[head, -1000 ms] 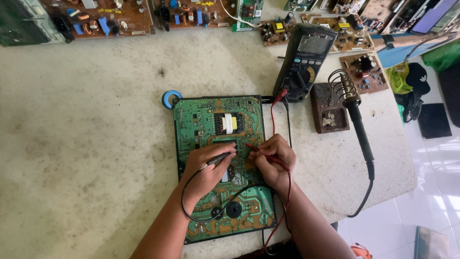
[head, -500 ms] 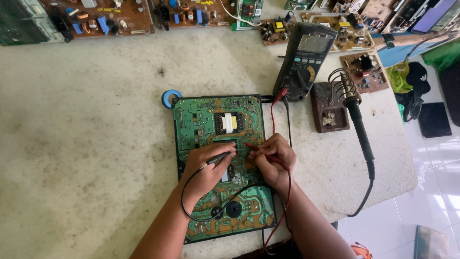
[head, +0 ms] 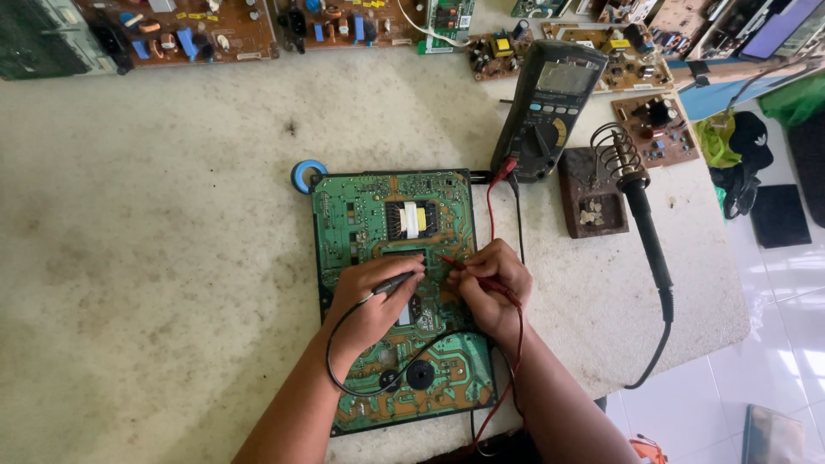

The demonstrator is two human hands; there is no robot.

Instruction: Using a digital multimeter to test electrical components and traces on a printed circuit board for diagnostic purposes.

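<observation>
We are probing the flat green circuit board (head: 391, 258) (solder side up). Our left hand (head: 369, 301) fingers pinch the slim black probe (head: 391, 283); our right hand (head: 491, 288) fingers pinch the slim red probe (head: 481, 279). Next likely calls for steady tips.

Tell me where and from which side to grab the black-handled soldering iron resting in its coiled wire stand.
Grip the black-handled soldering iron at mid-handle, coming from the right side. Its tip sits in the coiled wire stand, the cord leaves the lower end, and the right hand works to its left.

Stained worktable (head: 155, 258) carries green circuit board (head: 361, 215), multimeter (head: 546, 107), soldering-iron stand (head: 593, 202).
</observation>
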